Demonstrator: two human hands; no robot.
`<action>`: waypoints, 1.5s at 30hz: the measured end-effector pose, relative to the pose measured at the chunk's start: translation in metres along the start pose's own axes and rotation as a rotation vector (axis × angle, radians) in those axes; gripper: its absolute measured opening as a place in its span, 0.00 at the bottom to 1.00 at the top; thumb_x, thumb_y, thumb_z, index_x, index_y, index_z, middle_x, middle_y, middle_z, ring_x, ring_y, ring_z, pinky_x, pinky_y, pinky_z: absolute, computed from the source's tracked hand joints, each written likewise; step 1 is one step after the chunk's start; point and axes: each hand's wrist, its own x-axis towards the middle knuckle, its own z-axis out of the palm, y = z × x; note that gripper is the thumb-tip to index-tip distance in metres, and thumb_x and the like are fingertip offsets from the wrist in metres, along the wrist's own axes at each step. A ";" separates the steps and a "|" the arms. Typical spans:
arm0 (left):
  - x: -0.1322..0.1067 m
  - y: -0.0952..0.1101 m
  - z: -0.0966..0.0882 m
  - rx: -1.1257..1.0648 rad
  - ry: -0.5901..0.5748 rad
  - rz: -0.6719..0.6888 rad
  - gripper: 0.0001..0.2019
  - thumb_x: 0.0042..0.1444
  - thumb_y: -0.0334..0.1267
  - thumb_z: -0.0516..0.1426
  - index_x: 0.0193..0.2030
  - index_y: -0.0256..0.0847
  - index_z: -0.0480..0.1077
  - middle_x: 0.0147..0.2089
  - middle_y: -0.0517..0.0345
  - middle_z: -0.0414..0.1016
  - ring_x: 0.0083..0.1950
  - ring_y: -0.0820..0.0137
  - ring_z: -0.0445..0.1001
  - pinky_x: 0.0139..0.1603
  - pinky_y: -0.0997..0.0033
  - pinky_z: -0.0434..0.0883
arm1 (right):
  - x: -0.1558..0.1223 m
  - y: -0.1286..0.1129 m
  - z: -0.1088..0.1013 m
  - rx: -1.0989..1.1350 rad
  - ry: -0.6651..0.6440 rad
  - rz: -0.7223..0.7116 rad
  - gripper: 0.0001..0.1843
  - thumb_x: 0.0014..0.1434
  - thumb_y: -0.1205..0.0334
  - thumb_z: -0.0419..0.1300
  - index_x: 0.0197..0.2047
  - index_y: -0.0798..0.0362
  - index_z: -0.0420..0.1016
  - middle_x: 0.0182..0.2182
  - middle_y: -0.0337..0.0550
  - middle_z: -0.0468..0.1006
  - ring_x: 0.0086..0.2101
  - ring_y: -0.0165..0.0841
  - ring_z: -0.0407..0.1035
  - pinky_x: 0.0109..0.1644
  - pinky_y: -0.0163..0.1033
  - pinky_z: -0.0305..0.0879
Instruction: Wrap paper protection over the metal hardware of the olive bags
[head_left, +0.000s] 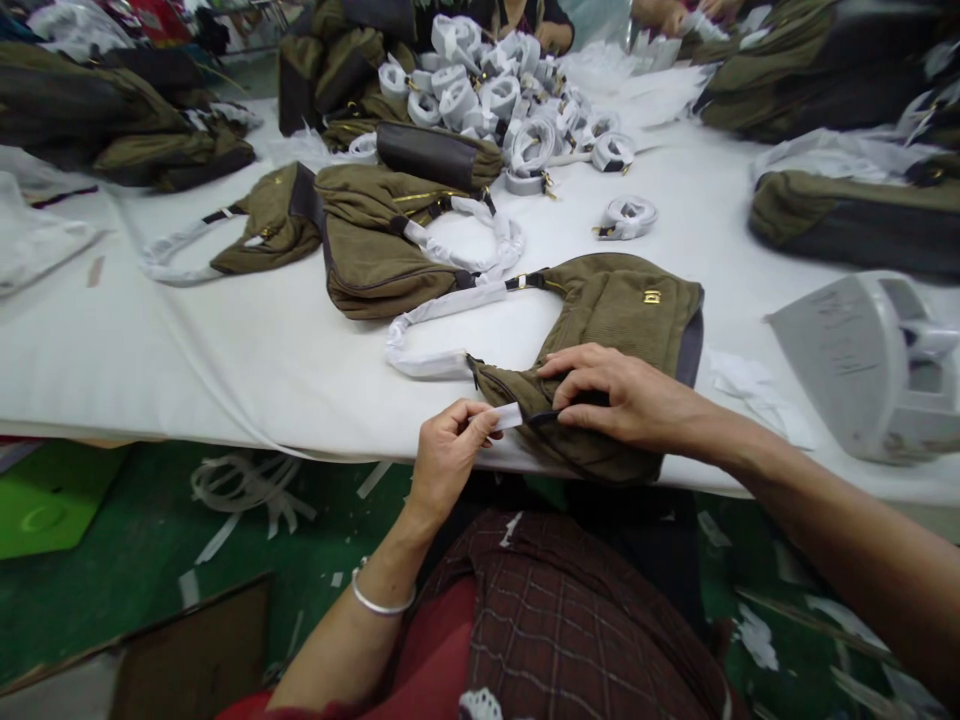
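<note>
An olive-green handbag [611, 310] with a dark base and a small gold clasp lies at the table's front edge. Its shoulder strap [431, 330] is wrapped in white paper and loops out to the left. My left hand [450, 450] pinches a small white strip [507, 416] between thumb and fingers, just at the bag's near side. On the bag's near side rests my right hand [622, 400], fingers bent over a dark strap or tab that meets the white strip. What lies under the right fingertips is partly hidden.
Two more olive bags [397, 240] [281, 220] lie behind to the left. White-wrapped strap coils [495, 90] are heaped at the back, one coil [628, 217] lying apart. A grey tape dispenser [862, 360] stands at right. Other people sit across the white table [247, 360].
</note>
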 end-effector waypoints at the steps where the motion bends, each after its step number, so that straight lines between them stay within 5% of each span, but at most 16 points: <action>1: -0.002 -0.002 0.000 0.010 0.003 0.005 0.12 0.59 0.45 0.59 0.35 0.38 0.76 0.28 0.60 0.78 0.29 0.73 0.74 0.33 0.75 0.70 | 0.000 0.000 0.000 0.014 0.007 0.016 0.05 0.59 0.60 0.62 0.35 0.49 0.79 0.52 0.44 0.76 0.54 0.40 0.67 0.59 0.48 0.61; 30: -0.012 -0.007 0.008 0.163 0.093 0.104 0.09 0.58 0.43 0.61 0.35 0.41 0.80 0.31 0.59 0.81 0.32 0.69 0.76 0.35 0.73 0.72 | 0.002 -0.002 0.007 0.021 0.013 0.063 0.04 0.56 0.63 0.64 0.31 0.48 0.81 0.50 0.43 0.78 0.51 0.41 0.70 0.57 0.49 0.64; 45: -0.006 -0.003 0.007 0.393 0.102 0.361 0.07 0.60 0.39 0.60 0.38 0.42 0.79 0.36 0.56 0.82 0.35 0.68 0.79 0.41 0.70 0.74 | 0.000 0.000 0.008 0.008 0.014 0.047 0.03 0.56 0.63 0.64 0.32 0.48 0.81 0.50 0.42 0.78 0.52 0.41 0.69 0.58 0.48 0.62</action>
